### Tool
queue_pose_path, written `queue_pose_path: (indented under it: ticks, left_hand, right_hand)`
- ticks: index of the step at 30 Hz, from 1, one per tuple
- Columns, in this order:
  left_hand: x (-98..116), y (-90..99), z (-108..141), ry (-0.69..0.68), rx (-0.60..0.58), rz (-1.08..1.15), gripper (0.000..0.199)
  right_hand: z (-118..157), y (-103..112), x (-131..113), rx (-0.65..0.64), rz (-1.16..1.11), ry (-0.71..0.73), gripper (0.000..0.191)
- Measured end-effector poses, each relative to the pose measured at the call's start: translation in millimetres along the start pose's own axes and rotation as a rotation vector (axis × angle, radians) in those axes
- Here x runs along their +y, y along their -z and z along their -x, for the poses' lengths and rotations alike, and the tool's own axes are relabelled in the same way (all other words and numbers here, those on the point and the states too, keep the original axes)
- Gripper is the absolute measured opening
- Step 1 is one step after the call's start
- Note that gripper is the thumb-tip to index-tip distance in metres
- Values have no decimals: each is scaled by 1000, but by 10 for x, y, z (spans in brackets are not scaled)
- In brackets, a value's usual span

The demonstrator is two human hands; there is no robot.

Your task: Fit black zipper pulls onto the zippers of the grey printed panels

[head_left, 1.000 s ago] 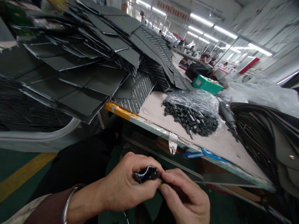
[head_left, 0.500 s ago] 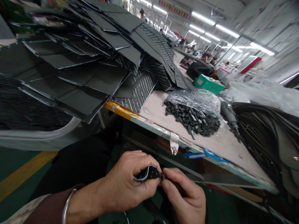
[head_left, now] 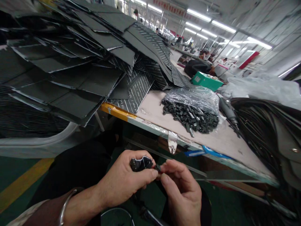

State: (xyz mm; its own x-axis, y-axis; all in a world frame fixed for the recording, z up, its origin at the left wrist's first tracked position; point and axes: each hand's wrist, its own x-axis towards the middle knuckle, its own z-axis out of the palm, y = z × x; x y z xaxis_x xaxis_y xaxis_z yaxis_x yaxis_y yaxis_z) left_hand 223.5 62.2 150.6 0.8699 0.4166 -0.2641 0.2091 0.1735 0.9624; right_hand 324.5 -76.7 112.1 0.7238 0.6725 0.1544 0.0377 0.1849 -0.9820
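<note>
My left hand (head_left: 127,179) is closed around a folded dark piece (head_left: 137,165), its pale-edged open end showing between thumb and forefinger, at about 1 o'clock from the middle of that hand. My right hand (head_left: 183,188) is at 3 o'clock from the left; its thumb and fingertips are drawn in at a small dark end (head_left: 158,169) beside my left thumb. Whether they pinch it I cannot tell, as the fingers hide the contact. A metal bangle (head_left: 63,208) is on my left wrist.

Taking the meeting point of my hands as the dial's centre: the table (head_left: 152,105) edge runs past at 12 to 3 o'clock. On it, at 1 o'clock, small black parts (head_left: 191,116) spill from a clear plastic bag (head_left: 192,95), with a green box (head_left: 207,81) beyond. A grey hand tool (head_left: 228,111) lies at 2, beside dark straps (head_left: 256,125). Stacked dark panels (head_left: 80,72) overhang at 11.
</note>
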Motion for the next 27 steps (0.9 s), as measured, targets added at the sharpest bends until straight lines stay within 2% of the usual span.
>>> queue_pose_path:
  ticks: [6,12,14,17,21,25,27]
  left_hand:
    - [11,-10,7,-100,39,-110,13]
    - [-22,-1,10,-328,57,-291,14]
    - [-26,9,7,-363,44,-327,15]
    - [-22,19,8,-325,3,-286,12]
    - [-19,12,14,-196,-73,-120,8]
    - [-21,8,-2,-53,-123,82,6]
    - [-17,19,-17,10,-110,169,8]
  right_hand:
    - [-9,-32,2,24,-26,12,38]
    - [-19,-9,40,15,7,23,36]
    - [-34,-17,34,13,3,43,33]
    - [-64,-45,8,-7,-47,61,30]
    - [-87,-88,-12,-45,-134,55,25]
    - [-85,-95,43,-75,-245,-10,19]
    - [-80,-62,83,-98,-341,-57,21]
